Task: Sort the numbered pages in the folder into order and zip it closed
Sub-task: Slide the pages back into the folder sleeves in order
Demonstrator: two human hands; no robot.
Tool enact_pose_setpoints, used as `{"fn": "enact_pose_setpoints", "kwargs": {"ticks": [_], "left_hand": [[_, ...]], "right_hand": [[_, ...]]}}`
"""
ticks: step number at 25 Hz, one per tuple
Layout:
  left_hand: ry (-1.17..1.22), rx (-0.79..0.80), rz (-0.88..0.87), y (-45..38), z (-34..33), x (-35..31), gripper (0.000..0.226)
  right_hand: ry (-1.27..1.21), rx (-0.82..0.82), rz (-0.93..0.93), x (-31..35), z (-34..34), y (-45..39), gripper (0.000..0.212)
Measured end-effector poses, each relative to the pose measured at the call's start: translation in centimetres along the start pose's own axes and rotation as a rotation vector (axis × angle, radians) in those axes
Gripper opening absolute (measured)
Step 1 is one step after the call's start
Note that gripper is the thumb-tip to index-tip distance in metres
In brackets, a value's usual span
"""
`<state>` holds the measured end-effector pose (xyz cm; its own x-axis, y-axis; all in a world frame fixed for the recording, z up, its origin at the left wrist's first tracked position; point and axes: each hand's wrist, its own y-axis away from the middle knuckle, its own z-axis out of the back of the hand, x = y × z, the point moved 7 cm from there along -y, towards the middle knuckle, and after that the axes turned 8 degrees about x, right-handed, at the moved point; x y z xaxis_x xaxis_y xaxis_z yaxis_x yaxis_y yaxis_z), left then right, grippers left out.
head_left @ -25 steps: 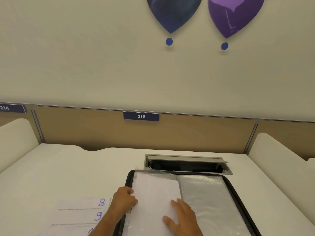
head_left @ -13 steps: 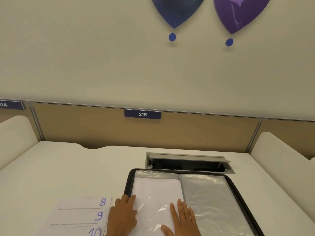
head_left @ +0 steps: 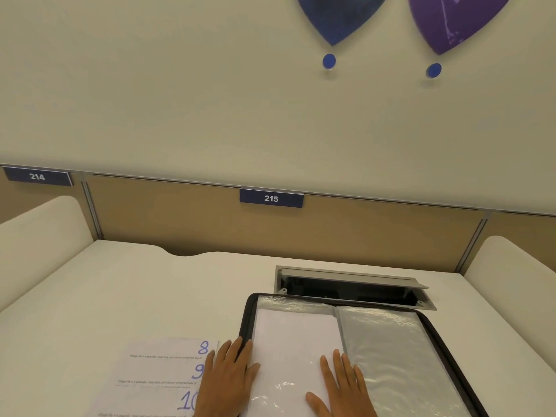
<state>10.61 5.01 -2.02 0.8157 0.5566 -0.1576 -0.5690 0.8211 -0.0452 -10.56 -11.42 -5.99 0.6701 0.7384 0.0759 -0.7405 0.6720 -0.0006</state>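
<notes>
1. A black zip-edged folder with clear plastic sleeves [head_left: 445, 335] lies open on the white desk [head_left: 120, 296], its far edge just short of a grey metal cable hatch with a raised lid [head_left: 355, 284].
2. The person's left hand [head_left: 228, 380] lies flat, fingers straight and close together, over the folder's left zip edge; it grasps nothing, and its fingertips reach onto the edge of the left sleeve.
3. The right hand [head_left: 343, 383] also lies flat and released, fingers straight and pointing away from the person, pressing on the plastic near the folder's spine.
4. Between the 2 hands, and beyond their fingertips, sits a blank white sheet inside the left plastic sleeve [head_left: 291, 332]; I cannot see a number on it from here.
5. Just right of the right hand, the crinkled clear sleeve on the folder's right half [head_left: 397, 356] looks grey and shiny.
6. Left of the left hand, touching or slightly under it, lie loose white pages with blue handwritten numbers [head_left: 159, 374] on the desk, fanned so that 8, 9 and part of 10 show.
7. Far beyond both hands, a tan partition carries a blue plate marked 215 [head_left: 271, 198], with another blue plate marked 214 [head_left: 37, 176] off to the left.
8. High on the cream wall hang 1 dark blue and 1 purple pointed wall shape [head_left: 337, 16], each with a small blue dot below it.
</notes>
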Motion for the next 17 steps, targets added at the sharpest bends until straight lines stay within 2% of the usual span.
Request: {"fn": "enact_pose_setpoints", "kwargs": {"ticks": [1,5,8,11,13,14,17], "left_hand": [[0.012,-0.001,0.003,0.2,0.1,1.0,0.075],[0.022,0.071,0.017,1.1,0.1,6.4,0.073],[0.023,0.083,0.032,2.1,0.1,10.0,0.082],[0.010,0.086,0.048,2.7,-0.3,12.1,0.089],[0.000,0.087,0.067,2.7,-0.9,12.7,0.091],[0.000,0.098,0.075,2.7,-1.2,12.8,0.091],[-0.003,0.054,0.073,2.3,-1.8,13.2,0.091]], "right_hand": [[0.011,-0.017,-0.013,-0.1,0.2,0.0,0.086],[-0.083,0.079,-0.105,0.8,1.1,0.0,0.084],[-0.224,0.018,-0.153,3.0,3.2,-0.8,0.078],[-0.268,-0.069,-0.025,8.3,5.7,-2.7,0.079],[-0.321,-0.036,0.087,13.0,6.5,-3.9,0.092],[-0.354,0.020,0.129,14.9,6.4,-4.5,0.091],[-0.366,0.145,0.219,19.7,6.0,-6.4,0.056]]}}
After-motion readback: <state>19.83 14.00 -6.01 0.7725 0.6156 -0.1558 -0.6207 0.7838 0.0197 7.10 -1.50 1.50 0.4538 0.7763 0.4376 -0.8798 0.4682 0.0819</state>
